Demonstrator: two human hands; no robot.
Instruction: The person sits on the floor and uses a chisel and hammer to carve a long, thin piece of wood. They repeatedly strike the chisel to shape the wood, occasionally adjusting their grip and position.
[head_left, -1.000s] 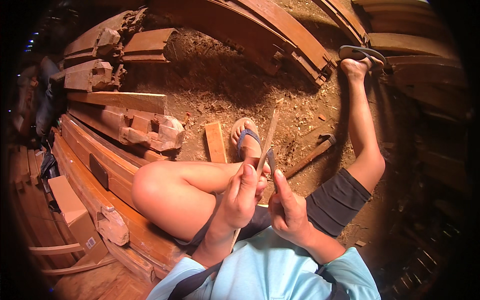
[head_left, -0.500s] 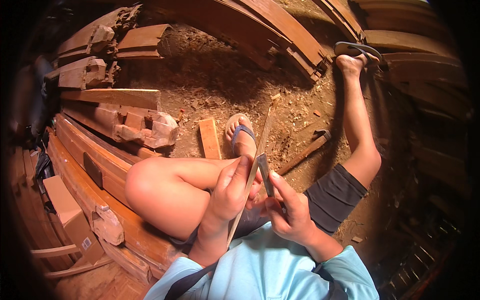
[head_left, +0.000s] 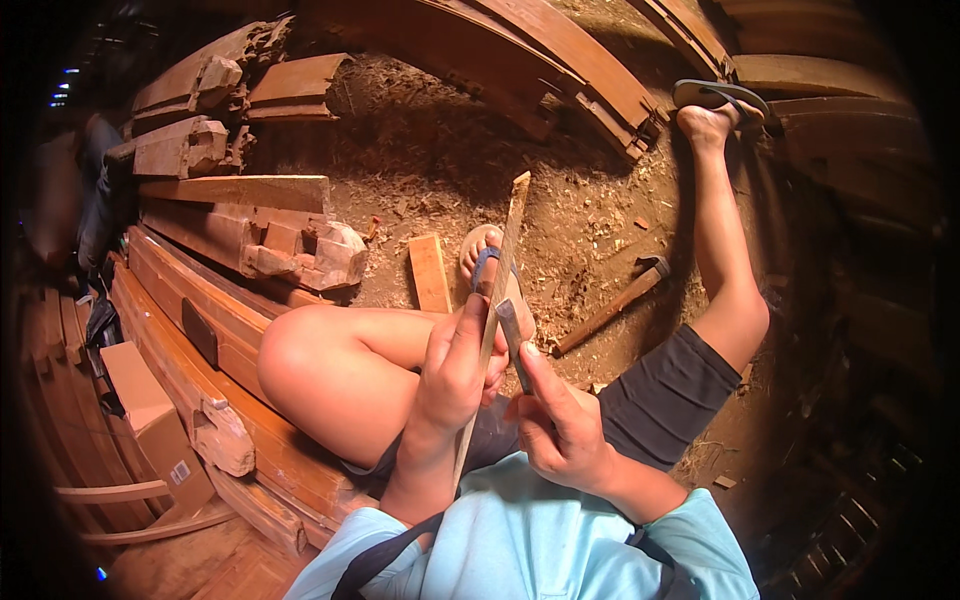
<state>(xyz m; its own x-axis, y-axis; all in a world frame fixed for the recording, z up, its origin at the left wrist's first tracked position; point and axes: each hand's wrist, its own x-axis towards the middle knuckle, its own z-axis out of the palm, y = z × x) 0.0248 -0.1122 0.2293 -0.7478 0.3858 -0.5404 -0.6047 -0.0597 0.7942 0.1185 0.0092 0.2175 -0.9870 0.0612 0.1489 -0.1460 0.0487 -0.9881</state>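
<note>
The person sat on the sawdust-strewn floor [head_left: 420,150] with the left knee drawn up and the right leg stretched toward the far right. The work in hand looked like the shaving or trimming of a thin wooden strip [head_left: 497,300]. How far it had come is hard to judge: the strip appeared long, slim and fairly even already, with a squared far tip, so the shaping seemed well under way, though no finished edge could be made out and the near half lay hidden behind the hands.

The left hand [head_left: 455,365] was closed around the strip about midway along its length, fingers wrapped and thumb pressed up against it, and held it tilted so that it ran from the lap out over the left foot. The right hand [head_left: 560,430] was closed in a firm grip on a small blade tool [head_left: 512,340], whose grey tip stood against the right side of the strip, just beside the left thumb.

On the floor beyond, a hammer [head_left: 612,305] lay to the right, well apart from both hands, and a short wooden block [head_left: 429,272] lay just left of the foot. Carved timber pieces [head_left: 250,240] were stacked along the left.
</note>
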